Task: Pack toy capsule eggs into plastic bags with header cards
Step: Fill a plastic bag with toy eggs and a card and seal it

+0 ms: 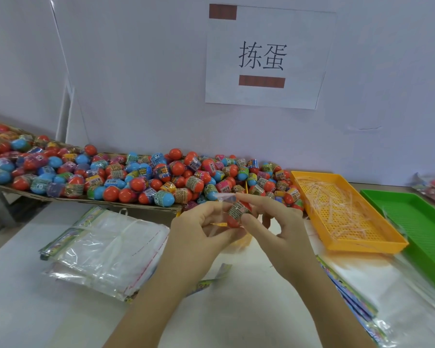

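A red capsule egg [237,213] with a striped label band sits between my two hands above the white table. My right hand [274,227] pinches the egg with thumb and fingers. My left hand [201,229] holds a clear plastic bag [227,197] at its mouth, close around the egg. A big heap of red and blue capsule eggs [136,175] lies on flattened cardboard along the wall. A stack of empty clear bags with header cards [103,249] lies at the left.
An orange perforated tray [349,217] with thin plastic strips stands at the right, a green tray [417,229] beside it. More bags with printed header cards [357,297] lie at the front right. A paper sign [264,56] hangs on the wall.
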`<state>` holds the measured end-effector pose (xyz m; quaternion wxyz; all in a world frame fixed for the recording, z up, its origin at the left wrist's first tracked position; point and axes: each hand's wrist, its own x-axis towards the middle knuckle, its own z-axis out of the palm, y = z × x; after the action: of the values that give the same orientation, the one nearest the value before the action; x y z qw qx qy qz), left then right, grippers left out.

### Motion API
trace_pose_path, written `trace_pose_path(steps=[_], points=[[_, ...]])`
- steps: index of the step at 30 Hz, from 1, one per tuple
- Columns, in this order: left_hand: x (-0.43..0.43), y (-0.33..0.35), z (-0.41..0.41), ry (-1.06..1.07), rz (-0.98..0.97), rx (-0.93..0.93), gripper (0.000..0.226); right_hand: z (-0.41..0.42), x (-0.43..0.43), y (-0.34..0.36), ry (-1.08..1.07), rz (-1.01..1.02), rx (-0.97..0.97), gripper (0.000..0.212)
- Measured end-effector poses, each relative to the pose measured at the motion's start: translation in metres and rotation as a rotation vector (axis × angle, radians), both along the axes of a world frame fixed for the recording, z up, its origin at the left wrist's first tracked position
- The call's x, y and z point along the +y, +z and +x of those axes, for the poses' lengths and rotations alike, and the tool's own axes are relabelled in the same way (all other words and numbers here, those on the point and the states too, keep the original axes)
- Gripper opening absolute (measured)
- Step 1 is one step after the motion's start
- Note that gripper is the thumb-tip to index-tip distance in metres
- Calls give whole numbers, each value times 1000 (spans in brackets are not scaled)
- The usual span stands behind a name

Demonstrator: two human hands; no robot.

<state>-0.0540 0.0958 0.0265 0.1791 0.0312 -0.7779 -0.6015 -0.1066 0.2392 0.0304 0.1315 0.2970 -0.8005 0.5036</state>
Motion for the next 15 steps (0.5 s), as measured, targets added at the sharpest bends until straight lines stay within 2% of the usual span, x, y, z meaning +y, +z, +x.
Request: trace_pose_path(steps=[6,13,15], points=[[-3,-2,0,3,-8,38,39,-1,-2,1,-11,-7,48,40],[-3,-3,-1,6,-37,31,41,-3,-2,-4,6,-75,-33,15],[-2,-2,-1,0,-51,21,53,-3,-2,-4,29,-48,-42,20]])
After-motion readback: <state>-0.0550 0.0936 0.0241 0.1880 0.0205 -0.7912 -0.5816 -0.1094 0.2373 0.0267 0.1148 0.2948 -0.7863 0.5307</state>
